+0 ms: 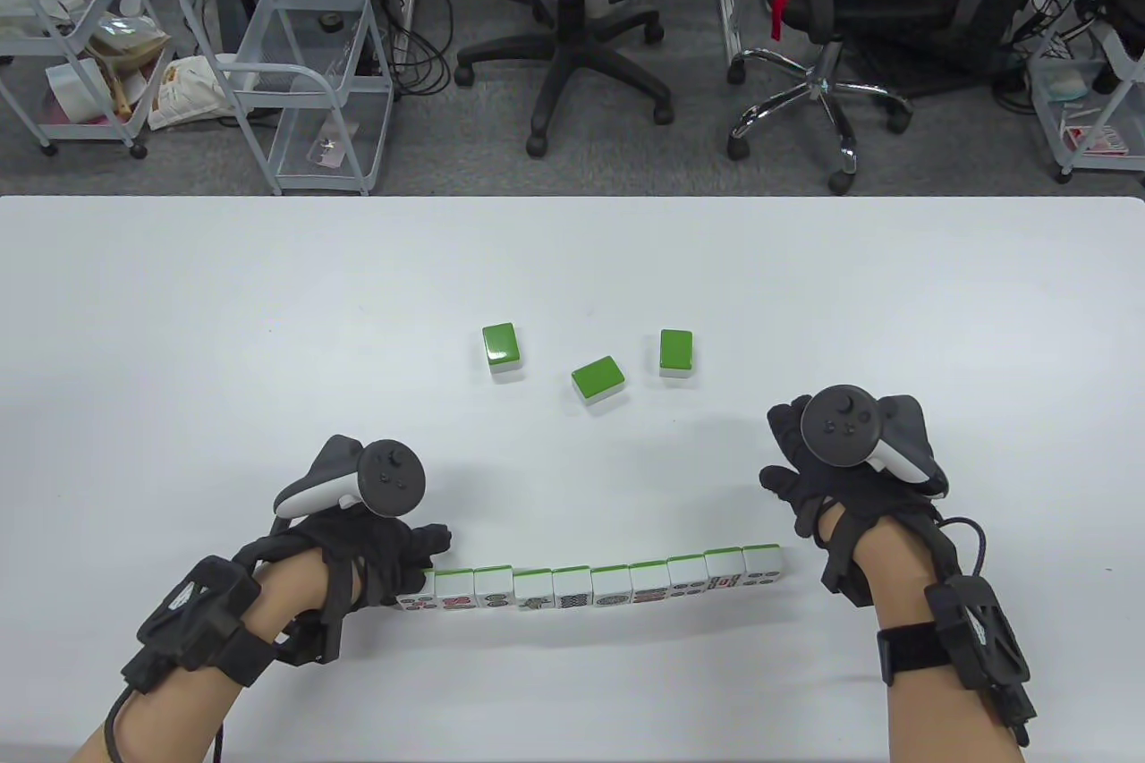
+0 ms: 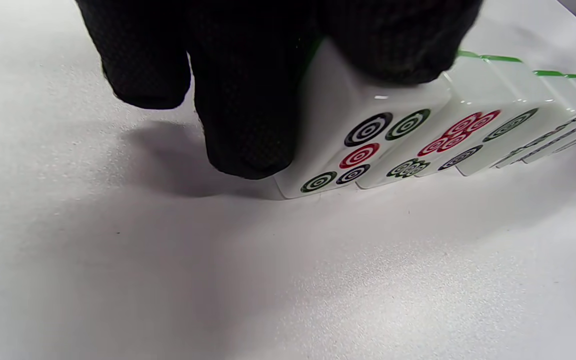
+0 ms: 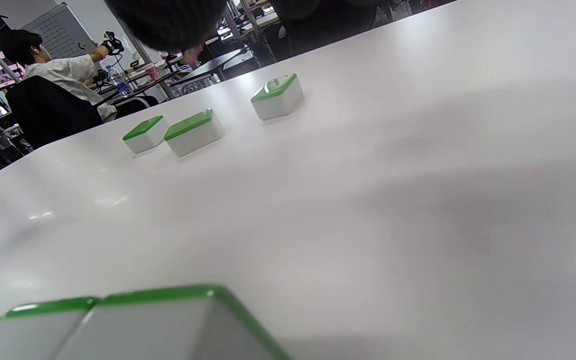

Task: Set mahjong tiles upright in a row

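A row of several upright mahjong tiles (image 1: 590,586) stands along the table's near side, faces toward me. My left hand (image 1: 426,563) grips the leftmost tile (image 1: 417,595), a five-circle tile (image 2: 353,145); its fingers (image 2: 245,125) press the tile's left side and another finger rests on its top. My right hand (image 1: 776,454) hovers empty, fingers loosely curled, just behind the row's right end (image 1: 763,562). Three green-backed tiles lie face down mid-table: left (image 1: 501,346), middle (image 1: 597,377), right (image 1: 676,351). They also show in the right wrist view (image 3: 193,131).
The white table (image 1: 179,351) runs to a far edge, with office chairs (image 1: 572,3) and wire carts (image 1: 295,74) on the floor beyond. The row's right end fills the right wrist view's lower left corner (image 3: 158,325).
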Demonstrator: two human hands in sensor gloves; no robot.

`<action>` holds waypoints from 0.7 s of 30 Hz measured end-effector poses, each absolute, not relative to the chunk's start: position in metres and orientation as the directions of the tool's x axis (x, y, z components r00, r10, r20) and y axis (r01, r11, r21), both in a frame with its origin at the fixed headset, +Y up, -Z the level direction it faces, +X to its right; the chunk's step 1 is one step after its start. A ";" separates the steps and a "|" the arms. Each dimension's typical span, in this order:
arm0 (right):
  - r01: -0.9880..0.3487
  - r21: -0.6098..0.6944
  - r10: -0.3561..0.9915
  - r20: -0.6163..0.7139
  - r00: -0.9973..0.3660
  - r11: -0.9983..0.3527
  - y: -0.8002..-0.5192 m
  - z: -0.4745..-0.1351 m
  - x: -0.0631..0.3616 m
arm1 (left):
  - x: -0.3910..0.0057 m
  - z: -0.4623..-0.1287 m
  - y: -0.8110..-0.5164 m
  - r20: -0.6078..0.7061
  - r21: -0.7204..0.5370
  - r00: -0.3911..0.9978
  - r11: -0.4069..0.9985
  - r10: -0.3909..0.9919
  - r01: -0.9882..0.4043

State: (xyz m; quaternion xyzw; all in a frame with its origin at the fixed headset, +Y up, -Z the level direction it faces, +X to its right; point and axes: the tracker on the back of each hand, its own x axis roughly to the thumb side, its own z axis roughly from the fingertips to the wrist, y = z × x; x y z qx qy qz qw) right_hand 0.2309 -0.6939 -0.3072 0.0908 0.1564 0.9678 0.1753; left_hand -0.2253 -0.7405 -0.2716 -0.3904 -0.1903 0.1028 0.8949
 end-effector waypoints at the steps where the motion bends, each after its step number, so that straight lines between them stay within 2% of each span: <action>1: -0.311 0.333 0.368 0.122 -0.922 -0.890 -0.694 -0.307 0.231 | -0.228 -0.273 -0.738 0.246 -0.717 0.915 0.695 0.319 -0.050; 6: -0.307 0.324 0.361 0.121 -0.925 -0.895 -0.695 -0.308 0.230 | -0.237 -0.288 -0.707 0.139 -0.496 0.975 0.865 0.171 -0.081; 9: -0.300 0.329 0.354 0.118 -0.928 -0.895 -0.697 -0.309 0.228 | -0.236 -0.300 -0.683 0.047 -0.356 0.986 0.925 0.163 -0.136; 11: -0.298 0.332 0.353 0.119 -0.928 -0.895 -0.698 -0.309 0.227 | -0.233 -0.308 -0.677 0.010 -0.327 0.988 0.934 0.153 -0.142; 15: -0.297 0.330 0.353 0.123 -0.928 -0.896 -0.697 -0.308 0.224 | -0.231 -0.316 -0.685 -0.062 -0.291 0.985 0.941 0.159 -0.170; 18: -0.299 0.318 0.354 0.129 -0.926 -0.900 -0.696 -0.308 0.223 | -0.231 -0.316 -0.702 -0.089 -0.272 0.983 0.945 0.162 -0.180; 21: -0.313 0.267 0.358 0.140 -0.923 -0.911 -0.694 -0.311 0.220 | -0.234 -0.315 -0.716 -0.101 -0.339 0.986 0.927 0.131 -0.158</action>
